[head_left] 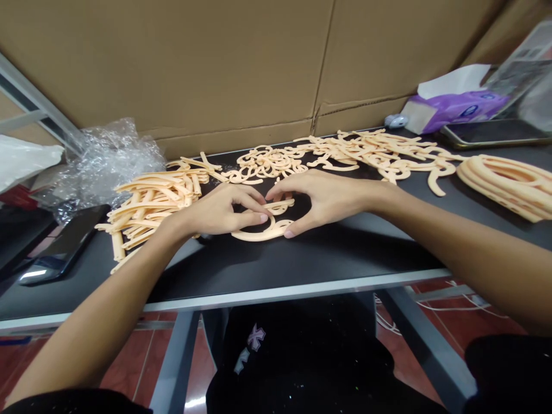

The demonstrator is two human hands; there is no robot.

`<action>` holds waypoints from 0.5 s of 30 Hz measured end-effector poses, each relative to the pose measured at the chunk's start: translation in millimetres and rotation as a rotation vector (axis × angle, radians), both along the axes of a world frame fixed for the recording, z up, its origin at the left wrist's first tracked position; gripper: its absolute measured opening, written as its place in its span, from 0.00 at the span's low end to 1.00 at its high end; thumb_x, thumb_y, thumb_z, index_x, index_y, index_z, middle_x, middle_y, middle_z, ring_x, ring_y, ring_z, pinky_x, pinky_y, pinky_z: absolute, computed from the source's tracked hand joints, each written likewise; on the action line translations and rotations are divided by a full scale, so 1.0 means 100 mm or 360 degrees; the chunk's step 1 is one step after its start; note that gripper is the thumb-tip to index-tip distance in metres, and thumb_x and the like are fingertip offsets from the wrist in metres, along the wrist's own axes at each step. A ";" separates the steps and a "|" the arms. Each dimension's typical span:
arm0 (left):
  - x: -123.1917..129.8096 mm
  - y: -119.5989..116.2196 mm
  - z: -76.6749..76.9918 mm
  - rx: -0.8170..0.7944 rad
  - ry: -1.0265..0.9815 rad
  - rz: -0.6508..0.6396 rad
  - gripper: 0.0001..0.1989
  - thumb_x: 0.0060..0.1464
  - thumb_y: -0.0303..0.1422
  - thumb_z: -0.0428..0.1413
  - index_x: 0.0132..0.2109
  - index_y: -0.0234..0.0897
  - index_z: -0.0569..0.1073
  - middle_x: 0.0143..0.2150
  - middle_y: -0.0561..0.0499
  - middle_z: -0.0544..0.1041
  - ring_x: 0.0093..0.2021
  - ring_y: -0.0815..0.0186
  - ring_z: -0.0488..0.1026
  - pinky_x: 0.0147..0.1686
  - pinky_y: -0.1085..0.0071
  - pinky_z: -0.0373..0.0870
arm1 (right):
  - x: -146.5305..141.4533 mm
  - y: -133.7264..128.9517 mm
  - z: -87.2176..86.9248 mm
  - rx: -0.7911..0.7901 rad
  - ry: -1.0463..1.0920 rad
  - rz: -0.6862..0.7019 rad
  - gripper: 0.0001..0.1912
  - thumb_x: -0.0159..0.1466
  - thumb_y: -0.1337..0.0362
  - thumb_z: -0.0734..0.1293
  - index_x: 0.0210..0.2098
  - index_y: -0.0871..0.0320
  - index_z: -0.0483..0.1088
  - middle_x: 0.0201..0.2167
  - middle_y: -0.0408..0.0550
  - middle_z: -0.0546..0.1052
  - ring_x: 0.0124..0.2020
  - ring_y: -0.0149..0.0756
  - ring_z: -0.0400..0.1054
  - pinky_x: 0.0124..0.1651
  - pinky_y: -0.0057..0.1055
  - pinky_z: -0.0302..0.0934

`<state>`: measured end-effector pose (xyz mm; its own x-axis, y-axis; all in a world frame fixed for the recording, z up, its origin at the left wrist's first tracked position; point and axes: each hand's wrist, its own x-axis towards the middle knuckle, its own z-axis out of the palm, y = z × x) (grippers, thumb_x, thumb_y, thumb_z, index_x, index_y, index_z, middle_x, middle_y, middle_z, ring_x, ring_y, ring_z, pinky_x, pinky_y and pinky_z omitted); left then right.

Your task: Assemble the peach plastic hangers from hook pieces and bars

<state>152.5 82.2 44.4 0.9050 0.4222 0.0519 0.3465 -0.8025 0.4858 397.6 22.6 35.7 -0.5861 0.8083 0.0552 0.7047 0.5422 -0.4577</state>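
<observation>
At centre, my right hand [334, 198], fingers apart, may tilt the curved piece [257, 236] by uneven pressing; left hand's [218, 210] grip I cannot tell.

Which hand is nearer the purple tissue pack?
Right. The right hand is below and left of the purple tissue pack; the left hand is farther left.

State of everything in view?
Left hand: thumb and fingers nearly together
Right hand: thumb and fingers apart
Curved piece: between the hands, lifted or resting unclear
Tissue pack: open, tissue sticking out
Right phone: flat, screen dark
Left phone: flat
Clear wrap: crumpled
Long strips: heaped
Smaller pieces: heaped
Oval pieces: stacked
</observation>
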 end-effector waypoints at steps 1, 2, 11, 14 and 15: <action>0.00 0.00 0.00 -0.0006 -0.0008 -0.0004 0.13 0.62 0.41 0.58 0.44 0.44 0.86 0.51 0.51 0.84 0.48 0.62 0.81 0.51 0.68 0.73 | -0.01 -0.01 0.00 0.0024 -0.0024 0.0022 0.37 0.57 0.45 0.75 0.60 0.56 0.73 0.54 0.53 0.79 0.52 0.49 0.72 0.54 0.40 0.62; 0.00 0.00 0.00 -0.0013 -0.0013 -0.0006 0.13 0.62 0.41 0.58 0.43 0.44 0.86 0.52 0.51 0.84 0.48 0.62 0.81 0.51 0.68 0.73 | -0.03 -0.01 0.01 0.0052 -0.0049 0.0042 0.36 0.57 0.45 0.75 0.60 0.56 0.73 0.54 0.53 0.79 0.52 0.49 0.72 0.54 0.40 0.62; 0.05 0.01 -0.10 0.0134 -0.0121 0.0140 0.17 0.64 0.44 0.55 0.49 0.42 0.84 0.50 0.49 0.84 0.50 0.60 0.80 0.54 0.66 0.73 | 0.11 -0.42 -0.01 0.0294 -0.0148 -0.0185 0.26 0.61 0.52 0.71 0.55 0.58 0.74 0.49 0.54 0.80 0.46 0.49 0.74 0.46 0.39 0.63; 0.08 0.01 -0.15 0.0169 -0.0129 0.0173 0.18 0.65 0.43 0.54 0.52 0.41 0.83 0.52 0.48 0.84 0.50 0.60 0.80 0.55 0.63 0.73 | 0.33 -0.81 -0.02 0.0273 -0.0176 -0.0472 0.25 0.59 0.49 0.72 0.52 0.54 0.73 0.44 0.52 0.81 0.42 0.50 0.75 0.43 0.43 0.65; 0.08 0.01 -0.17 0.0175 -0.0130 0.0160 0.18 0.65 0.43 0.54 0.52 0.41 0.83 0.52 0.48 0.84 0.50 0.60 0.79 0.56 0.63 0.73 | 0.44 -0.95 -0.02 0.0253 -0.0177 -0.0623 0.25 0.59 0.51 0.73 0.52 0.52 0.72 0.45 0.53 0.81 0.43 0.51 0.76 0.45 0.45 0.66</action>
